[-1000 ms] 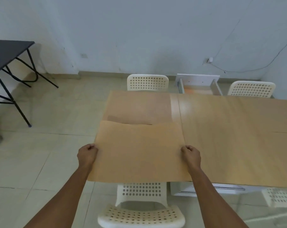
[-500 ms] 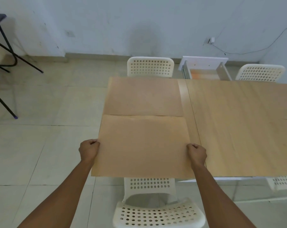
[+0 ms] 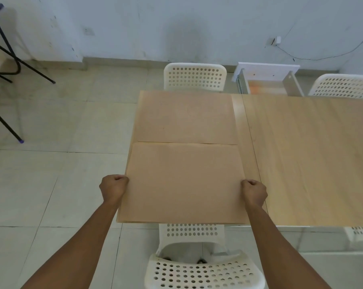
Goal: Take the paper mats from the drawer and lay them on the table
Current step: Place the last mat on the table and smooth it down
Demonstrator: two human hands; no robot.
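I hold a brown paper mat (image 3: 183, 181) flat over the near left end of the wooden table (image 3: 305, 155). My left hand (image 3: 113, 187) grips its left edge and my right hand (image 3: 254, 191) grips its right edge. The mat's near edge hangs a little past the table's front. A second paper mat (image 3: 185, 116) lies flat on the far left part of the table, its near edge meeting the held mat. Behind the table an open white drawer (image 3: 267, 81) shows an orange-brown inside.
A white perforated chair (image 3: 201, 270) stands right below me at the table's front. Two more white chairs (image 3: 194, 77) (image 3: 343, 85) stand at the far side, another (image 3: 361, 234) at the near right. A black folding table's legs (image 3: 7, 59) are at far left. A cable (image 3: 314, 57) runs along the wall.
The mat has come down from a raised, slightly bowed position to lie flat, its far edge now lined up with the other mat. My view has tilted down and closer.
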